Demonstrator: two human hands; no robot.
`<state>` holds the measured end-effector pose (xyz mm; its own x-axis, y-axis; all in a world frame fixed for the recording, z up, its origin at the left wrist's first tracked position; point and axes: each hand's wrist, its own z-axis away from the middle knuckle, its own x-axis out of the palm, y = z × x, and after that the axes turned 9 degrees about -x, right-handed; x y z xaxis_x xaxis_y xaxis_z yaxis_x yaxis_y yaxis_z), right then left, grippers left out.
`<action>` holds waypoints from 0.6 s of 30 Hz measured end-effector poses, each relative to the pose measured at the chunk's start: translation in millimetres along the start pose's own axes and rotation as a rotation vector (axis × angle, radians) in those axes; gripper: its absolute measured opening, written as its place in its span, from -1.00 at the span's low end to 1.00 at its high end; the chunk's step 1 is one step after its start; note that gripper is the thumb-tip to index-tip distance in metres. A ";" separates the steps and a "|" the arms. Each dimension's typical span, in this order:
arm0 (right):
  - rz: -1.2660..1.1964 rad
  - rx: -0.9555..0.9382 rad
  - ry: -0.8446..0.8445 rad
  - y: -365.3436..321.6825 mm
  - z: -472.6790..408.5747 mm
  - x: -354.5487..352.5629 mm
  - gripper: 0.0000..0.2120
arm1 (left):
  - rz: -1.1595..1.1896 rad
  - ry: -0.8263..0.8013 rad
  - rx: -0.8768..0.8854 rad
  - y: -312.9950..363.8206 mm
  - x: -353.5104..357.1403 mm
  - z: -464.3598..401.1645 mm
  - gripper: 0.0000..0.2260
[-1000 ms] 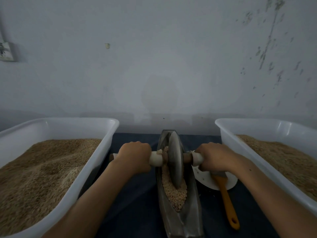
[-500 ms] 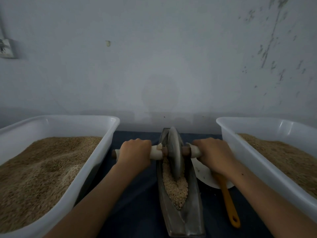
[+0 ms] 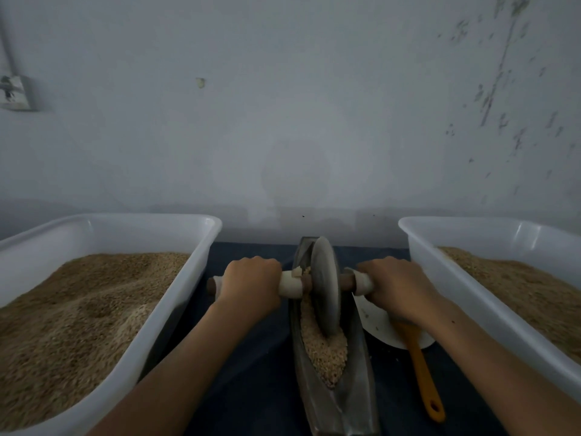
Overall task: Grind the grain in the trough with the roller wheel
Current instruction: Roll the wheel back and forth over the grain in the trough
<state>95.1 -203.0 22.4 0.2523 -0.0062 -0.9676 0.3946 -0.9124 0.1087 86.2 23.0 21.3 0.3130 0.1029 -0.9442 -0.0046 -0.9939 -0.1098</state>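
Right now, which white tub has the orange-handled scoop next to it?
The white tub on the right. The orange-handled scoop lies between it and the trough; the left tub has none.

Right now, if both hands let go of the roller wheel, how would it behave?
The roller wheel looks like a thick, probably heavy disc, standing on edge in the narrow trough. It could roll along the groove; the grain piled at its near side might brake it.

left hand (image 3: 251, 286) bare | right hand (image 3: 397, 286) bare | forearms unsleeved, no jewellery
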 end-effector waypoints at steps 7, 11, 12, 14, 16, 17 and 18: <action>0.048 -0.009 0.086 -2.3 -0.3 3.1 -0.92 | 0.038 0.033 -0.009 0.4 3.6 0.8 -0.78; -0.014 -0.024 -0.120 1.4 1.1 -5.3 -0.94 | -0.004 -0.053 0.033 -1.1 -1.8 -1.2 -0.76; -0.037 -0.025 -0.176 1.6 1.5 -8.1 -0.93 | -0.007 -0.083 0.045 -1.8 -3.9 -1.3 -0.75; -0.064 -0.025 -0.258 2.0 2.2 -12.5 -0.89 | -0.003 -0.139 0.068 -3.6 -7.0 -1.5 -0.74; -0.052 -0.032 -0.279 1.1 1.6 -14.7 -0.86 | 0.010 -0.177 0.072 -5.4 -7.0 -1.1 -0.73; -0.039 -0.035 -0.269 0.5 1.1 -14.6 -0.87 | 0.017 -0.186 0.066 -5.7 -5.9 -1.0 -0.73; -0.023 -0.037 -0.248 -0.1 0.5 -13.7 -0.90 | 0.021 -0.184 0.056 -5.5 -4.3 -1.2 -0.73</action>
<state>91.1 -203.0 35.6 0.0200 -0.0898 -0.9958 0.4311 -0.8978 0.0896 86.0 28.0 26.3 0.1332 0.0922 -0.9868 -0.0640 -0.9928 -0.1015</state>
